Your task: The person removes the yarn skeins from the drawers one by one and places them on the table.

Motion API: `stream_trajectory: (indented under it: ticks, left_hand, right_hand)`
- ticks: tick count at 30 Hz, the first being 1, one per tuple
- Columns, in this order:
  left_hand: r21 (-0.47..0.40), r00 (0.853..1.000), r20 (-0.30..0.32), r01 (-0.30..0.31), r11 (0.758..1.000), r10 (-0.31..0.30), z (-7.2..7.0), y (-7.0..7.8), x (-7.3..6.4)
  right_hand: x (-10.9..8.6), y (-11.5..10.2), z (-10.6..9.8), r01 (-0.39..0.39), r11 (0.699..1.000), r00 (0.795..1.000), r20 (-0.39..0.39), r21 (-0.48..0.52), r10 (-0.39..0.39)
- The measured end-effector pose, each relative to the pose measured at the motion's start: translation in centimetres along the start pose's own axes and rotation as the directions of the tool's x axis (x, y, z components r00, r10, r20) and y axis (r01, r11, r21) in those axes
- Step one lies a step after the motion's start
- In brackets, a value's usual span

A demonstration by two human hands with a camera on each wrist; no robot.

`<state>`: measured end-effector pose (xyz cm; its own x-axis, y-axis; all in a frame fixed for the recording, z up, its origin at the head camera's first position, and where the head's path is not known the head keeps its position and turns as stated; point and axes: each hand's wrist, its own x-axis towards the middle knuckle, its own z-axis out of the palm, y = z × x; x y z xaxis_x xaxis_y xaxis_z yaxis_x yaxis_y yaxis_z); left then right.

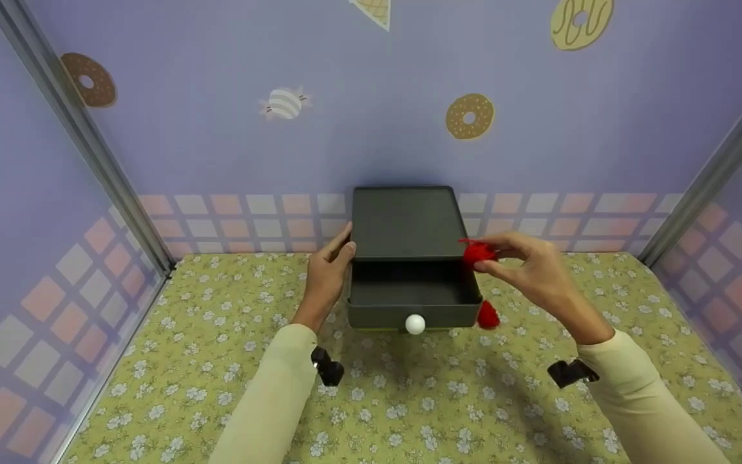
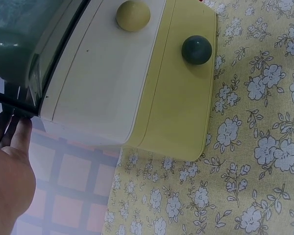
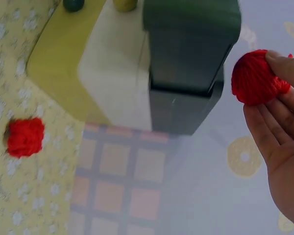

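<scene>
A small stacked drawer cabinet point(image 1: 406, 222) stands against the back wall, with a dark top tier, a white middle one and a yellow bottom one. Its dark top drawer point(image 1: 377, 316) is pulled out, a white knob point(image 1: 415, 324) on the front; the visible floor inside is bare. My left hand point(image 1: 327, 274) rests along the cabinet's upper left side, fingers straight. My right hand point(image 1: 532, 267) pinches a red ball of yarn point(image 3: 257, 78) between thumb and fingers, just above the drawer's right edge. A second red ball of yarn point(image 3: 26, 137) lies on the cloth, right of the cabinet.
A yellow floral cloth point(image 1: 216, 386) covers the table. Behind it rises a purple wall point(image 1: 216, 142) with printed sweets and checks; side panels stand left and right. In the left wrist view, a yellow knob point(image 2: 133, 15) and a dark knob point(image 2: 196, 50) jut from the lower drawers.
</scene>
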<state>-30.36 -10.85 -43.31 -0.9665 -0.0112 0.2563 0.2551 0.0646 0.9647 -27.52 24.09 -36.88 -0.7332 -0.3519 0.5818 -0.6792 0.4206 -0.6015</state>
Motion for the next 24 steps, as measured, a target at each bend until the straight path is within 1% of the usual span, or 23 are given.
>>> stream_trajectory:
  ticks: [3, 7, 10, 13, 15, 20, 24]
  left_hand:
    - [-0.017, 1.000, 0.009, -0.010, 1.000, 0.010, 0.0, -0.1, -0.1]
    - [-0.015, 1.000, 0.010, -0.016, 1.000, 0.016, 0.1, -0.2, -0.1]
    - [-0.005, 1.000, 0.007, -0.016, 1.000, 0.016, 0.1, -0.3, 0.0]
    - [-0.005, 1.000, -0.001, -0.013, 1.000, 0.013, 0.0, -0.4, 0.0]
    - [-0.007, 1.000, -0.008, -0.009, 1.000, 0.009, 0.0, -0.4, 0.0]
    - [-0.004, 1.000, -0.022, -0.010, 1.000, 0.010, 0.1, -0.5, 0.0]
    - [-0.003, 1.000, -0.022, -0.019, 1.000, 0.018, 0.2, -0.4, 0.0]
  right_hand:
    - [-0.3, 1.1, -0.4, -0.041, 0.999, 0.999, -0.032, -0.016, 0.040]
    - [-1.0, 2.7, -0.9, -0.121, 0.991, 0.991, -0.070, -0.059, 0.117]
    - [-1.6, 4.0, -1.1, -0.187, 0.978, 0.980, -0.079, -0.091, 0.180]
    - [-2.1, 5.1, -1.0, -0.236, 0.965, 0.971, -0.071, -0.112, 0.230]
    - [-2.5, 5.8, -0.9, -0.259, 0.959, 0.965, -0.066, -0.117, 0.253]
    - [-3.3, 7.3, -0.7, -0.283, 0.950, 0.959, -0.053, -0.132, 0.278]
    - [-4.0, 8.2, -0.7, -0.305, 0.938, 0.952, -0.046, -0.165, 0.301]
